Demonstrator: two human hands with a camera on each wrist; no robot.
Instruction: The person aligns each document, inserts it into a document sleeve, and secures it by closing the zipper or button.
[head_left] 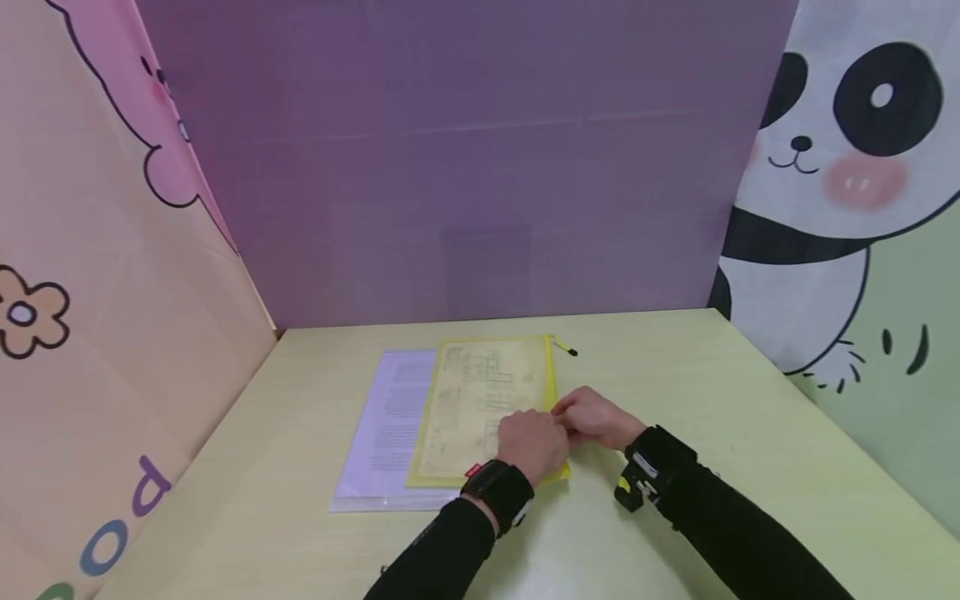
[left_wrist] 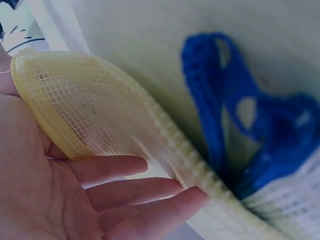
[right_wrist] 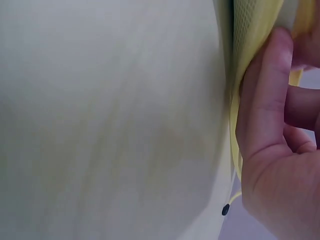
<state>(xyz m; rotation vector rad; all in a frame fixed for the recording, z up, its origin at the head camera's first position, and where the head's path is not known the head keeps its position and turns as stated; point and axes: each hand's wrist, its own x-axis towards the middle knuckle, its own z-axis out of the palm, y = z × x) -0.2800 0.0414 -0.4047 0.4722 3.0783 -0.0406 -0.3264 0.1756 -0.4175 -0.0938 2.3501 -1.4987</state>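
A yellow mesh zip pouch (head_left: 465,400) with a printed sheet showing through lies on the table. At its right edge, toward the near corner, my right hand (head_left: 596,417) pinches the yellow rim. My left hand (head_left: 531,444) grips the same edge right beside it, the two hands' fingertips meeting there. The left wrist view shows the edge raised, with the lower fingers (left_wrist: 125,192) stretched against the mesh; the thumb's grip is hidden. From the pouch's far right corner, a yellow cord ends in a black-tipped pull (head_left: 573,352).
Under the pouch, a clear-edged folder with a lilac printed sheet (head_left: 375,442) sticks out to the left. A blurred blue looped piece (left_wrist: 205,90) appears close up in the left wrist view. A purple panel (head_left: 480,167) stands behind the pale table (head_left: 675,375).
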